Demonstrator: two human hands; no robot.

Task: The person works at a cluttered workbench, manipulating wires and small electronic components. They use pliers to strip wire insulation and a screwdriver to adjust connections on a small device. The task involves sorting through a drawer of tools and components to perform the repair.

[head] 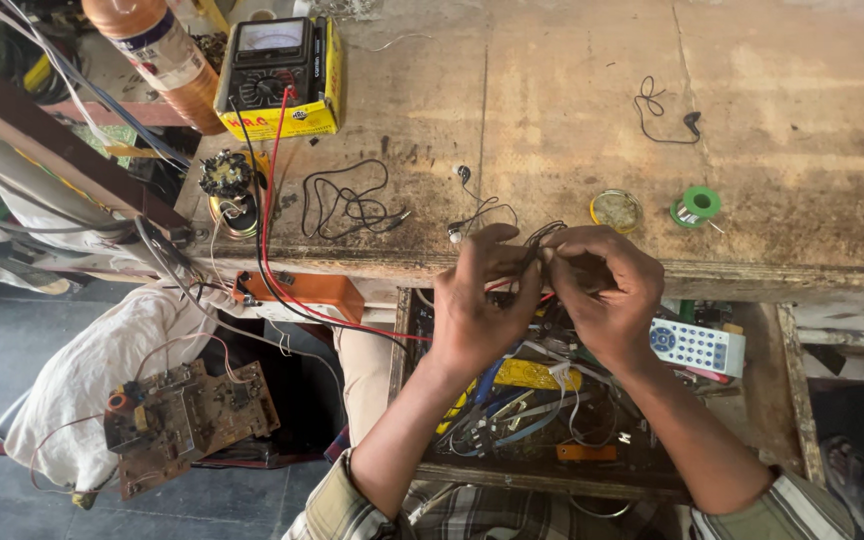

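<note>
My left hand [477, 300] and my right hand [602, 290] meet over the front edge of a worn wooden workbench [572, 110]. Both pinch a thin black earphone wire [542, 238] between their fingertips. The wire runs up onto the bench to two small earbuds [463, 175]. Below my hands lies an open wooden drawer [552, 475] filled with tools, wires and a white remote control [697, 347].
A yellow analogue multimeter [277, 75] sits at the bench's back left, its red and black leads [270, 230] trailing down. A coiled black cable [347, 200], a solder tin [615, 210], a green solder spool [697, 206] and another earphone [667, 115] lie on the bench. A circuit board [187, 420] rests on white cloth at lower left.
</note>
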